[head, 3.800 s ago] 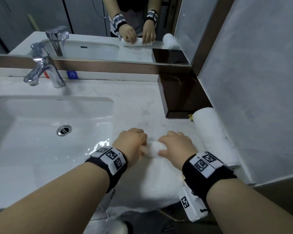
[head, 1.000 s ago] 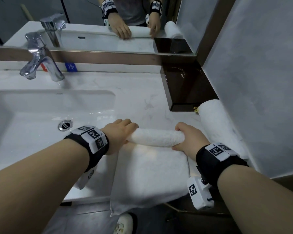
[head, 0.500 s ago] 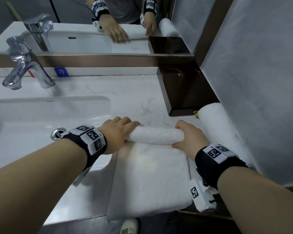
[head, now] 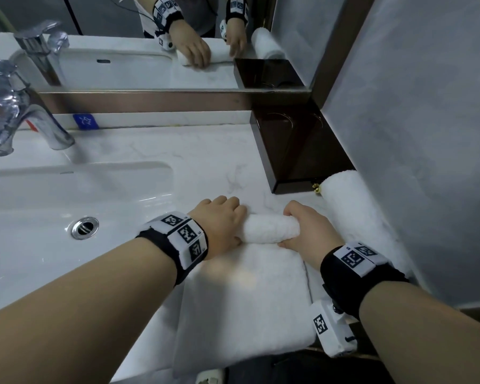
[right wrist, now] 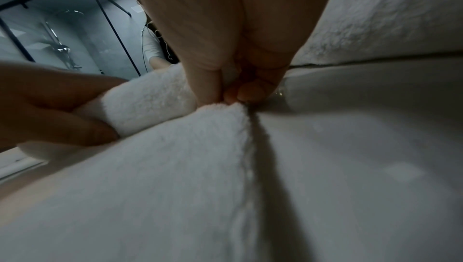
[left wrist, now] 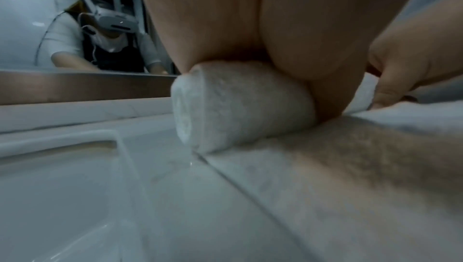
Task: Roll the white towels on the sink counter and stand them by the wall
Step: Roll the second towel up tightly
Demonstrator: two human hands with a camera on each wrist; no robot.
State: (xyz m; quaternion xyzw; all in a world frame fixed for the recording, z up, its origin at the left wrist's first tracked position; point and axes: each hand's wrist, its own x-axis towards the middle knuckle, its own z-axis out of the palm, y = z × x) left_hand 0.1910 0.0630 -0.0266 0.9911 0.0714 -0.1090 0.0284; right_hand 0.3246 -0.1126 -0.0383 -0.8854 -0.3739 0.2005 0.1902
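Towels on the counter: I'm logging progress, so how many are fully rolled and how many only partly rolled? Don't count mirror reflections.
Fully rolled towel, lying by the wall: 1
Partly rolled towel, held at its ends by the left hand and the right hand: 1
Total: 2

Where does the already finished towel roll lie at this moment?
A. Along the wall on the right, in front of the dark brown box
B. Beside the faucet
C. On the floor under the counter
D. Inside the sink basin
A: in the head view the finished towel roll lies along the grey wall just in front of the dark brown box, right of the towel being rolled.
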